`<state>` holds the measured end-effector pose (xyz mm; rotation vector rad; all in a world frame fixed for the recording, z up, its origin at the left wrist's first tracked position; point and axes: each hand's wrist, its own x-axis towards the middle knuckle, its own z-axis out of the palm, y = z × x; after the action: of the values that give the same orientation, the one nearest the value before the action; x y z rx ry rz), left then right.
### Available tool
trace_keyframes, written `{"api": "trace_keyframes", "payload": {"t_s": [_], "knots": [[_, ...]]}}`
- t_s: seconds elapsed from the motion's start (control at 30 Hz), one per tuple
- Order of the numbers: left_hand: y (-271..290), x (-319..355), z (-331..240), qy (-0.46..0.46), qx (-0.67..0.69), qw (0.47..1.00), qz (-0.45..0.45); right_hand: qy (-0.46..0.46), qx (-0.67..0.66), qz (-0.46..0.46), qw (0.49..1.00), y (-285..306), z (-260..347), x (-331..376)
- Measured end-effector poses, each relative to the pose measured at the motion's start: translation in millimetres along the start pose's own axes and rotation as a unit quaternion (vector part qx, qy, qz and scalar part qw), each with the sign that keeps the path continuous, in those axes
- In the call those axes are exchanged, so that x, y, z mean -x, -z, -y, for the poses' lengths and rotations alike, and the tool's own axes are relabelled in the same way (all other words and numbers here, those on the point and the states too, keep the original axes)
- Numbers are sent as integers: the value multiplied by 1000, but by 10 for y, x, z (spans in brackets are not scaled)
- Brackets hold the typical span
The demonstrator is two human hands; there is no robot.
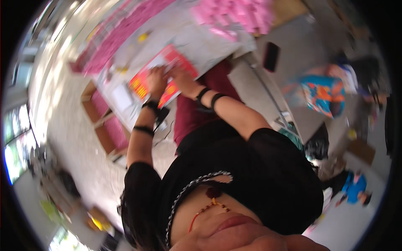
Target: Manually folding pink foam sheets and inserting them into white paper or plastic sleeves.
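A red printed sheet with yellow lettering lies on the pale work table in front of me. Over its middle, my left hand has its fingers curled together. My right hand comes in close beside it from the right, its fingers also drawn together. Something pale and whitish shows around the fingertips, but blur hides what it is. Dark bands circle both wrists and forearms.
Pink rolled pieces are heaped at the table's far side, and a long pink pile runs along its left. A divided cardboard box holds pink pieces. A dark phone lies to the right. Another person is at far right.
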<state>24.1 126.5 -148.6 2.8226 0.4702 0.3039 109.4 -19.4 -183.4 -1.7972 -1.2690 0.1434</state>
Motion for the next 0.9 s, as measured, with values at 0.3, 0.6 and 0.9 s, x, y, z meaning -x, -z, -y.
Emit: {"api": "trace_keyframes", "payload": {"t_s": [0.3,0.6,0.9], "knots": [[92,74,155,7,34,999,-1,50,176,65,981,6,156,51],[609,101,780,269,480,809,-207,54,184,71,979,5,210,9],[1464,364,104,217,555,742,-306,61,-95,-18,994,692,1153,-600]]}}
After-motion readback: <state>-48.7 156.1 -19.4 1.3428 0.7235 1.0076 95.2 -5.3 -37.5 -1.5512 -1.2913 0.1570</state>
